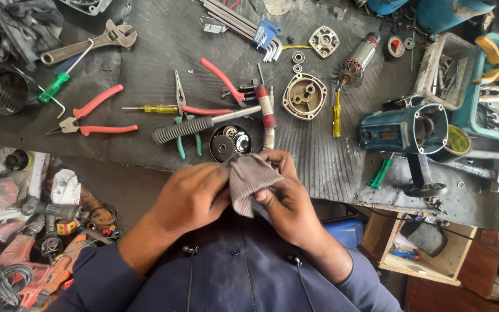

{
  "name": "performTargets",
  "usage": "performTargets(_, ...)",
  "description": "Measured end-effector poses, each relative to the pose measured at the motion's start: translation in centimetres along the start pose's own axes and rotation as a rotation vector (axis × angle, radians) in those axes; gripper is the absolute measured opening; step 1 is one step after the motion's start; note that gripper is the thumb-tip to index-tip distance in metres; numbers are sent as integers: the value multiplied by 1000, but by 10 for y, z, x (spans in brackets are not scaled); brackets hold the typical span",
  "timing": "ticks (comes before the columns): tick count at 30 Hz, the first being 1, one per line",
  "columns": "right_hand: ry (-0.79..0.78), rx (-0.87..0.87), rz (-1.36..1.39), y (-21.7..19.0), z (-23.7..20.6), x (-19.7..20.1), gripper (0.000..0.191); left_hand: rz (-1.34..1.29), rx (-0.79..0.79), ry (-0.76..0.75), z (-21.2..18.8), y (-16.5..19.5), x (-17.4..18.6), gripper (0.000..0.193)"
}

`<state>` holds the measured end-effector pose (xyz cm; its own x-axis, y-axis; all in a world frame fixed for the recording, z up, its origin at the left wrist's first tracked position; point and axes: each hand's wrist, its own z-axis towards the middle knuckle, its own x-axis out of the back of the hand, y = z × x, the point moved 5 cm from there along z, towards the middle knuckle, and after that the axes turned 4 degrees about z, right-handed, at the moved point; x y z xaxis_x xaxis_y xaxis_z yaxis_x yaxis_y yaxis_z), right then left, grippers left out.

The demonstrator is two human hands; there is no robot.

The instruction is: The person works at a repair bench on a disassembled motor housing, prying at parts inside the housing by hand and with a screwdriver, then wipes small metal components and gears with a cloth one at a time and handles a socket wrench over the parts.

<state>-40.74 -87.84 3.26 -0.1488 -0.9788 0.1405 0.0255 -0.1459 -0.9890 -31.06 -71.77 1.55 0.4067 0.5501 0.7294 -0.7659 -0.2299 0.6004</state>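
My left hand (190, 198) and my right hand (284, 199) are together at the near edge of the workbench, both gripping a grey-brown rag (248, 179) bunched between the fingers. Whatever the rag may wrap is hidden. Just beyond the hands lies a round black gear housing (230, 143) with gears inside, and a hammer with a ribbed black grip (187, 128). A round metal cover (304, 96) and a motor armature (357, 60) lie farther back.
Red-handled pliers (92, 118), an adjustable wrench (88, 45), yellow screwdrivers (337, 114), hex keys (261, 32) and a blue power tool body (402, 128) crowd the dark rubber mat (157, 58). An open drawer (428, 248) is at the right; power tools litter the floor (24, 254) at left.
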Motion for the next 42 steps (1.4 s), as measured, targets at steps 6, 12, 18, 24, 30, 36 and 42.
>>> performTargets(6, 43, 146, -155, 10, -10, 6, 26, -688, 247, -56, 1, 5, -32, 50)
performTargets(12, 74, 113, -154, 18, -12, 15, 40, -11, -85, -97, 4, 12, -23, 42)
performTargets(18, -9, 70, 3, 23, -9, 19, 44, -309, -44, 39, 9, 15, -18, 47)
performTargets(24, -47, 2, 215, 32, -4, 15, 45, -664, 199, -55, 12, 8, -34, 31)
performTargets(30, -67, -37, 181, 39, 0, 19, 41, -201, 190, -146, 12, -3, -31, 34)
performTargets(36, -31, 63, 239, 37, 4, 15, 41, -1074, 460, -50, 21, -2, -51, 36)
performTargets(42, -70, -19, 257, 45, 2, 19, 37, -313, 152, -96, 22, -3, -28, 35)
